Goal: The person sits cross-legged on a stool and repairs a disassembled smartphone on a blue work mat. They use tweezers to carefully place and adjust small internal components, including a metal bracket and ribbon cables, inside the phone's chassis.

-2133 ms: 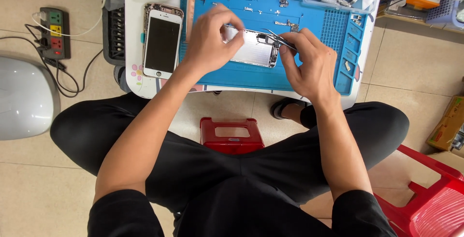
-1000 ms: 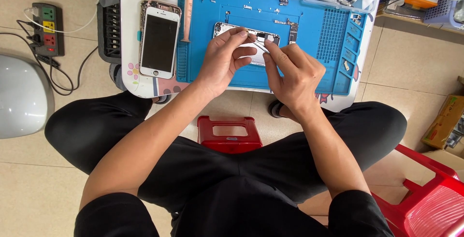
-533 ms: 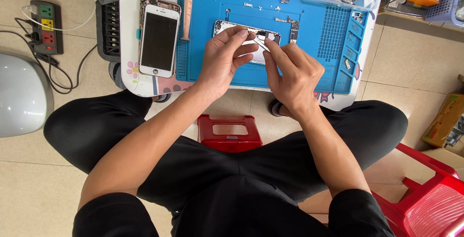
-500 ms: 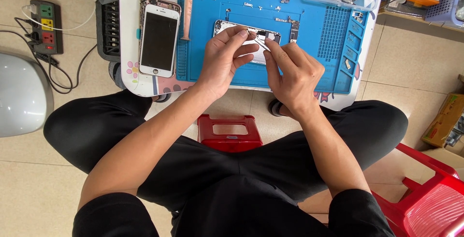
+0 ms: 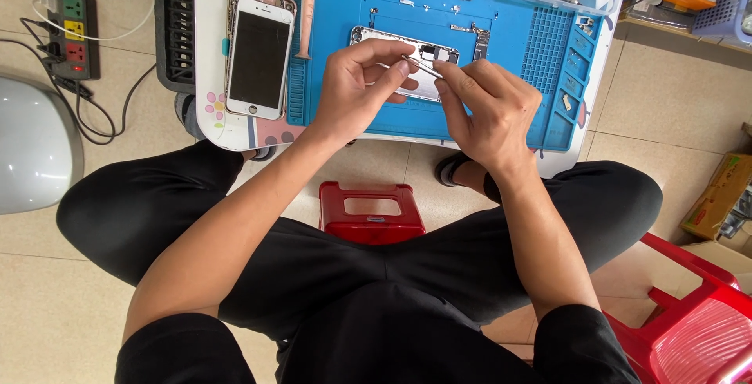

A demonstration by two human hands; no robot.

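- Tweezers (image 5: 421, 67) pinched in right hand (image 5: 489, 110), tips over opened phone (image 5: 384, 39) on blue mat (image 5: 517, 55).
- Left hand (image 5: 356, 90) closed on tweezer tip, fingers together.

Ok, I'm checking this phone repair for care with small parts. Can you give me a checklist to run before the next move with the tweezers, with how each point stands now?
1. Opened phone lies flat on the blue mat: ok.
2. Tweezers gripped in the right hand: ok.
3. Left hand steadies beside the tips: ok.
4. Tweezer tips hold a part: cannot tell, too small.
5. Loose screws lie on the mat away from the hands: ok.
6. White phone sits wholly on the table: ok, though close to its front edge.
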